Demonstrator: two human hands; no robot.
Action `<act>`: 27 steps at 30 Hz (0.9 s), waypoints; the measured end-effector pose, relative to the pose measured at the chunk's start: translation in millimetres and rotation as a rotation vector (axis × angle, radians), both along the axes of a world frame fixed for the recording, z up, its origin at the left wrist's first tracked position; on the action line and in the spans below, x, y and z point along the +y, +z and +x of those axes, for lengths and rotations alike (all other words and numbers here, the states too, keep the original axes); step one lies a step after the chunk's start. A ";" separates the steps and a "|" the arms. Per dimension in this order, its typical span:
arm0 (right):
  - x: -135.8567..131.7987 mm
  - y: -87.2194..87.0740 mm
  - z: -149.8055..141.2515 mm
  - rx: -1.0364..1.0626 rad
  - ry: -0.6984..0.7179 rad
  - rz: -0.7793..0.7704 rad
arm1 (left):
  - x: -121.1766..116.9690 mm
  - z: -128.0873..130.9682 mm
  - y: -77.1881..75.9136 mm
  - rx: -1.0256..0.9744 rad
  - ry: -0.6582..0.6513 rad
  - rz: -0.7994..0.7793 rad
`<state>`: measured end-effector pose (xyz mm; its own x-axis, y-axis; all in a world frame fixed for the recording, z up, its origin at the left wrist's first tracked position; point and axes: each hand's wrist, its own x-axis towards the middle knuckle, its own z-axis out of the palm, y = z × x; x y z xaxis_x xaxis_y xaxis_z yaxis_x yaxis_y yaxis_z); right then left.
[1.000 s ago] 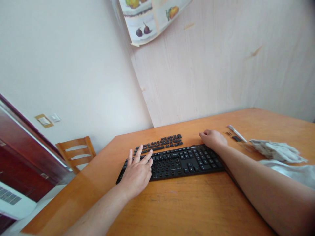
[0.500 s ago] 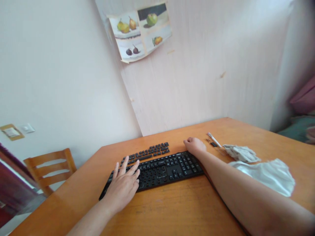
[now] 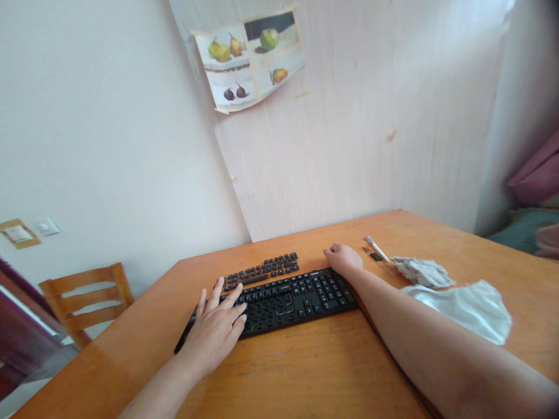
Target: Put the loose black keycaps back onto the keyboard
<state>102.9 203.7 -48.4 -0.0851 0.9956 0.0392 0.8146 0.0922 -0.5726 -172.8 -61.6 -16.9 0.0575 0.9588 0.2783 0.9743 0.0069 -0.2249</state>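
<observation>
A black keyboard (image 3: 301, 299) lies on the wooden table, with many of its keycaps off and the bare sockets showing on its left and middle part. My left hand (image 3: 216, 326) rests over the keyboard's left end, fingers spread. Just past the far right corner of the keyboard is my right hand (image 3: 344, 259), its fingers curled closed; whatever may be inside them is hidden. Behind the keyboard, loose black keycaps (image 3: 261, 269) are laid out in rows, a long space bar among them.
Right of my right hand lie a white brush (image 3: 378, 248), a small black piece (image 3: 375, 256), a crumpled grey cloth (image 3: 423, 272) and a white cloth (image 3: 469, 308). A black cable (image 3: 395, 364) runs under my right forearm. A wooden chair (image 3: 89, 297) stands left of the table.
The view has shifted slightly. Both hands keep almost the same place on and beside the keyboard, and nothing else has visibly moved.
</observation>
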 end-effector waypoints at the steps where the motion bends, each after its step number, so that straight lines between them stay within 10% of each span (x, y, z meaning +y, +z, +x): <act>1: -0.2 0.4 0.2 -0.002 -0.003 -0.002 | 0.6 0.1 -0.7 -0.004 0.002 -0.002; 27: 5.1 -3.9 3.6 -0.113 0.016 0.014 | 20.5 10.7 -3.2 -0.168 0.002 0.165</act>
<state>106.5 208.8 -52.3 -0.1055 0.9935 0.0422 0.8725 0.1128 -0.4754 -162.2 -41.1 -20.1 -0.0047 0.8996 0.4366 0.9980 0.0320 -0.0552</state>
